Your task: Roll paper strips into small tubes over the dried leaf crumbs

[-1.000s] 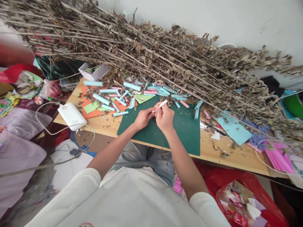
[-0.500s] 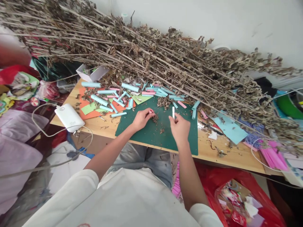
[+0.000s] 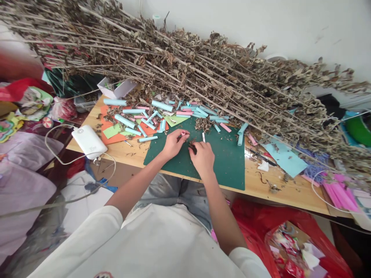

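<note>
My left hand [image 3: 173, 144] is closed around a small pink paper tube [image 3: 183, 133], held upright with its open end up, over the green cutting mat [image 3: 226, 166]. Close beside it, my right hand [image 3: 203, 157] has its thumb and fingers together at a clump of dried leaf bits [image 3: 192, 146]. A short white stick [image 3: 203, 137] stands up out of the same hand; its lower part is hidden by the fingers. Farther back on the mat lies a small heap of crumbled dried leaves [image 3: 203, 124].
Rolled blue tubes [image 3: 161, 105] and pink ones lie scattered behind the hands. A long bundle of dried stalks [image 3: 174, 58] spans the table's back. A white power bank [image 3: 89, 141] with a cable sits left. Right are a black pen [image 3: 262, 157] and, below, a red bag [image 3: 313, 231].
My right hand has moved left and come down to the leaf bits beside my left hand, with the white stick still in it. My left hand keeps the pink tube in nearly the same place.
</note>
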The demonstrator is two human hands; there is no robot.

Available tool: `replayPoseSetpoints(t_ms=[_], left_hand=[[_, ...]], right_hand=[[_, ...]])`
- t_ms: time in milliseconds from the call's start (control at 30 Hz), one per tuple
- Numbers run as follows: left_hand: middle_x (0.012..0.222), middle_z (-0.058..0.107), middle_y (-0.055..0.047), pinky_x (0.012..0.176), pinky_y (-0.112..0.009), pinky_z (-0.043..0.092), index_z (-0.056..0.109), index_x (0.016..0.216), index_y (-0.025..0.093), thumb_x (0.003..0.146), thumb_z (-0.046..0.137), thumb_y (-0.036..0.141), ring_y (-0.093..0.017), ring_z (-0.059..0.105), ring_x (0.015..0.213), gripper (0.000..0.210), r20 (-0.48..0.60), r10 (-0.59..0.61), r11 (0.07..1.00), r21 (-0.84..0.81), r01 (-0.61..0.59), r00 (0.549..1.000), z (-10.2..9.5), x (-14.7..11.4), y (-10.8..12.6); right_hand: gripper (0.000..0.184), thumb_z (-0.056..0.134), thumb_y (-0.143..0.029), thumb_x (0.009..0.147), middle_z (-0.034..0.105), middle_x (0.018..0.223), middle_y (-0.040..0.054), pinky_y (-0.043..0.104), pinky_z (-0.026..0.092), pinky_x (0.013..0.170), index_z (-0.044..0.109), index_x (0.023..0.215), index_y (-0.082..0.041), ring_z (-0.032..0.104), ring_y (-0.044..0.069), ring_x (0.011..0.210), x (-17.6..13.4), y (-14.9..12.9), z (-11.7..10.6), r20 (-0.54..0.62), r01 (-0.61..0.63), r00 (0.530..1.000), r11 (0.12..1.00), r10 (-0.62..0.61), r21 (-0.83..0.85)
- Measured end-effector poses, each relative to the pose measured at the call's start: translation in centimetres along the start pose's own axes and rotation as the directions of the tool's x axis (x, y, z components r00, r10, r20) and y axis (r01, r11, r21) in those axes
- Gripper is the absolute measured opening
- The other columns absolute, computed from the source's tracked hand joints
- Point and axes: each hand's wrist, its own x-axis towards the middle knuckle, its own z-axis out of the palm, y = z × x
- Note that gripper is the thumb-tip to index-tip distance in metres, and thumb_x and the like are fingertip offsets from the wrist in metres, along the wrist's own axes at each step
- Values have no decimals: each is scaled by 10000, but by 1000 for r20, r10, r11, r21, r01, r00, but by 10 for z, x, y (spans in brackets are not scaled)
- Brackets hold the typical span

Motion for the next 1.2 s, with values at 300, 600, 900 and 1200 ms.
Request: replayPoseSetpoints(t_ms=[300,600,900,1200], left_hand=[[713,647,-20,795,-265,535,639,1031,152,960,509,440,-150,662,792,323,-78,-8,997,-71,2,997,-1,-1,-6],[1038,695,-106,691,-252,579,538,936,166,940,438,612,-164,693,871,457,-47,-298,886,-384,259,953,-2,7,-5],[924,698,-76,800,-314,564,592,862,156,907,544,565,-171,674,882,414,4,-236,905,-365,221,972,-3,10,-4],[960,721,-73,806,-297,480,695,1001,170,944,535,377,-189,637,870,267,126,39,982,178,-62,991,-10,4,4]], right_hand=[[214,616,-238,855,671,1021,116,397,459,862,676,1057,-199,539,288,986,12,0,-6,-21,9,1000,993,-7,115],[153,590,-221,865,735,941,36,315,514,792,699,974,-220,652,187,809,32,-13,-1,-44,50,999,833,-31,551],[171,570,-243,869,734,854,60,336,514,776,735,866,-200,653,199,777,24,14,-9,-111,-41,989,903,98,428],[213,544,-217,880,728,969,76,384,501,860,739,966,-208,642,237,908,10,37,-13,34,2,999,955,-13,297]])
